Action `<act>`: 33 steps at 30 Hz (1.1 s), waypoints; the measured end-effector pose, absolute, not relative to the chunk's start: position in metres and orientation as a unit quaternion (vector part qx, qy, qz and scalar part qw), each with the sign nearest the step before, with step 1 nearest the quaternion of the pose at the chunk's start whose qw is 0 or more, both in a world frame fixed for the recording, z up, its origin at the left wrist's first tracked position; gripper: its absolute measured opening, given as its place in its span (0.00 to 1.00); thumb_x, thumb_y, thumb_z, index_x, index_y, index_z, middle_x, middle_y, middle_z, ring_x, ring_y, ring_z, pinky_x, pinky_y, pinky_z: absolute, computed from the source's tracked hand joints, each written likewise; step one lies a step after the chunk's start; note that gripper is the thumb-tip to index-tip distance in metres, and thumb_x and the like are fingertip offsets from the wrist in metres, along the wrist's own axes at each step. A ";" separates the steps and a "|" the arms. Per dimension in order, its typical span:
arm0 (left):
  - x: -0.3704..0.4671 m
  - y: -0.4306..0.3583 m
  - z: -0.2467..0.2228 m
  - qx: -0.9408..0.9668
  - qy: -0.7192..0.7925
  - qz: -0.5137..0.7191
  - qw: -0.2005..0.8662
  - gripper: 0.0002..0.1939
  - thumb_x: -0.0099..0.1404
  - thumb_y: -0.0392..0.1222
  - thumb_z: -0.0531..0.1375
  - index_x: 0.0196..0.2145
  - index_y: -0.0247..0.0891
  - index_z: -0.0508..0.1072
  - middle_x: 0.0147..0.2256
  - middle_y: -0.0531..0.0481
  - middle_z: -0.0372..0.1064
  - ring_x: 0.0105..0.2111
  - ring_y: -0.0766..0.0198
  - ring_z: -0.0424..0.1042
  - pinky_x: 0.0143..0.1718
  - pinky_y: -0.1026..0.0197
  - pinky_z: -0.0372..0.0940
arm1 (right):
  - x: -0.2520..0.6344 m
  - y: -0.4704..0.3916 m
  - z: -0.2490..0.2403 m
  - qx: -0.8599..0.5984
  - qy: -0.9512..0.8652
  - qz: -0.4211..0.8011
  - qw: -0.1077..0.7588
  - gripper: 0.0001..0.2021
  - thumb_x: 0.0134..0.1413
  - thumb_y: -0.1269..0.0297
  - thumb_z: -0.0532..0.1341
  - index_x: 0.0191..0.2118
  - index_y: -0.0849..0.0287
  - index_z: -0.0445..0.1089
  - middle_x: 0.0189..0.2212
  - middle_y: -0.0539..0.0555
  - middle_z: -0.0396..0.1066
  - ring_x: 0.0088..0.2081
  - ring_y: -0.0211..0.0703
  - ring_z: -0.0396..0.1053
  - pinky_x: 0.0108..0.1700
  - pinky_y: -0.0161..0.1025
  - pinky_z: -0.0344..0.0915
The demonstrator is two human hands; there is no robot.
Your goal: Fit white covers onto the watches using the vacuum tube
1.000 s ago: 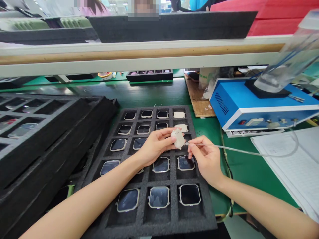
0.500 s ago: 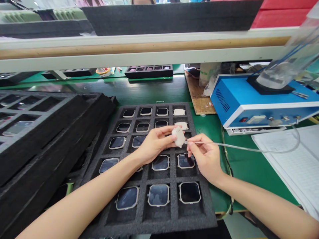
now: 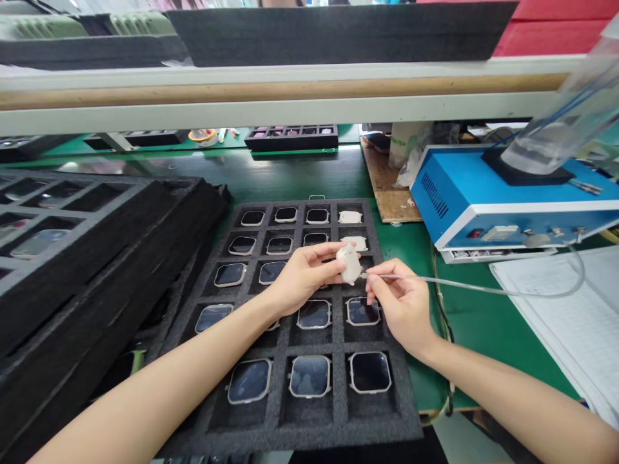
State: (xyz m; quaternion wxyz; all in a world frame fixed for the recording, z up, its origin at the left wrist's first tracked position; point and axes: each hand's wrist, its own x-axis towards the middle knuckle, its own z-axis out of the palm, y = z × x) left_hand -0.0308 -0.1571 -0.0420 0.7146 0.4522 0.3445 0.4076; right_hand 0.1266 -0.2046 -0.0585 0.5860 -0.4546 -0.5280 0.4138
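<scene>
My left hand pinches a cream watch case between thumb and fingers, its plain side toward me. Close by on the right, my right hand grips the end of a thin clear tube, whose tip points at the case's lower right edge. Whether the tip touches the case I cannot tell. Beneath both hands lies a black foam tray with square compartments. Several smartwatches with dark screens, such as one watch, lie in it. Two cream pieces, one of them this case, lie in the far right column.
Stacked black foam trays rise on the left. At the right, a blue machine carries a clear cylinder; the tube runs to its front. Papers lie below it. A shelf beam spans the back, before a small tray.
The whole view has shifted slightly to the right. Both hands keep their hold, and the watch case and tube tip stay close together.
</scene>
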 end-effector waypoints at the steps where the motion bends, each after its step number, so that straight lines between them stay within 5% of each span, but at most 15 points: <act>1: -0.031 -0.157 -0.042 0.452 0.345 0.408 0.714 0.17 0.52 0.38 0.65 0.42 0.36 0.74 0.44 0.43 0.72 0.42 0.56 0.71 0.45 0.50 0.65 | 0.127 -0.205 -0.058 -0.455 -0.528 0.415 0.585 0.04 0.51 0.67 0.59 0.28 0.60 0.65 0.19 0.47 0.65 0.19 0.33 0.63 0.20 0.31 0.63; 16: -0.032 -0.157 -0.043 0.466 0.343 0.410 0.705 0.17 0.51 0.36 0.66 0.40 0.38 0.75 0.44 0.45 0.73 0.44 0.54 0.70 0.44 0.51 0.66 | 0.126 -0.205 -0.056 -0.455 -0.539 0.412 0.577 0.03 0.50 0.68 0.58 0.27 0.60 0.65 0.19 0.48 0.65 0.19 0.34 0.63 0.21 0.32 0.63; 33: -0.033 -0.157 -0.038 0.473 0.406 0.377 0.685 0.21 0.51 0.40 0.66 0.44 0.38 0.73 0.41 0.47 0.75 0.38 0.61 0.73 0.42 0.63 0.66 | 0.123 -0.201 -0.062 -0.455 -0.519 0.443 0.572 0.02 0.50 0.68 0.56 0.28 0.59 0.63 0.20 0.47 0.62 0.19 0.34 0.62 0.22 0.32 0.60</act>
